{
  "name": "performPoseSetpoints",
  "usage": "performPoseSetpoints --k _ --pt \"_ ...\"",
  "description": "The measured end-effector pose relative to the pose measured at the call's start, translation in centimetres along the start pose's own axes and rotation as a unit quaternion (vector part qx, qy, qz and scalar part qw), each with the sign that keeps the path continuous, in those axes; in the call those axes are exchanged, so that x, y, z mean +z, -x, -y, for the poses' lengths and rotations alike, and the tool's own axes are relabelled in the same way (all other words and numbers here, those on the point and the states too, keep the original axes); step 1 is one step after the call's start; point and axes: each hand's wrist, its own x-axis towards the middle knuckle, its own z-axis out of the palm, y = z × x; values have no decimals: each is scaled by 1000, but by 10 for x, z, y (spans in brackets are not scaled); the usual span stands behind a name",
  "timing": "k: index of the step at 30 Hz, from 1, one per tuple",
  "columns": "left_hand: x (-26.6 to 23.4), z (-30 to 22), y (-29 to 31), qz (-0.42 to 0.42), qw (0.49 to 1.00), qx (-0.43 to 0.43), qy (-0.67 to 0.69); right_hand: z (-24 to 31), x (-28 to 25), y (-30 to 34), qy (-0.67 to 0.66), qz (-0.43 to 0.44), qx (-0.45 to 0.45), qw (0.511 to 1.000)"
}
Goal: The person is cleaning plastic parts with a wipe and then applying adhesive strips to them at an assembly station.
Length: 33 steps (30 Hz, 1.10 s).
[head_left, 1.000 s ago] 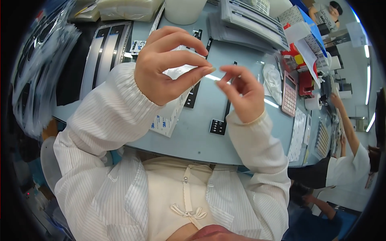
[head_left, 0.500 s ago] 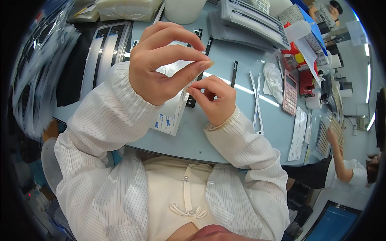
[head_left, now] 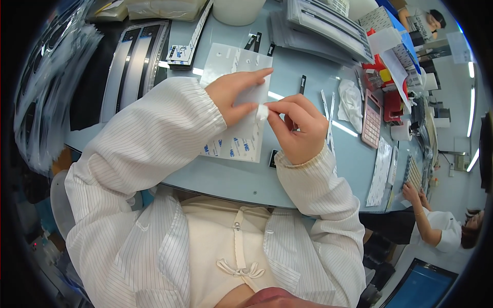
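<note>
My left hand (head_left: 237,97) reaches over a pale, translucent sheet (head_left: 218,60), fingers stretched out and thumb apart. It appears to rest on the sheet, whose lower part carries blue and yellowish printed marks. At the sheet's right edge, my right hand (head_left: 304,127) pinches a small white piece (head_left: 262,112) between thumb and forefinger. Whether that piece is still joined to the sheet is hard to make out. A small black part (head_left: 272,158) lies by my right wrist, partly hidden by the sleeve. Beyond the hands, a short black strip (head_left: 303,83) lies on the table (head_left: 205,179).
Clear plastic film (head_left: 56,97) hangs at the left, beside panels with black bands (head_left: 133,66). A stack of printed strips (head_left: 187,49), a white tub (head_left: 237,11) and stacked panels (head_left: 328,32) stand behind. Rightward lie crumpled tissue (head_left: 349,105) and a pink calculator (head_left: 372,120). Other people work beyond.
My left hand has come down from a raised pinch and spread over the sheet. My right hand has shifted right, and the white piece shows in its fingers. The sheet sits more squarely in view.
</note>
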Motion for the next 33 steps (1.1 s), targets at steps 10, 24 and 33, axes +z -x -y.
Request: performPoseSetpoints --k 10,24,33 --pt "11 9 0 10 979 89 -181 25 -24 -2 -5 16 -6 1000" --pt "13 4 2 22 976 60 -207 11 -5 26 42 120 67 990" --pt "13 7 -1 25 974 63 -218 10 4 33 26 98 97 990"
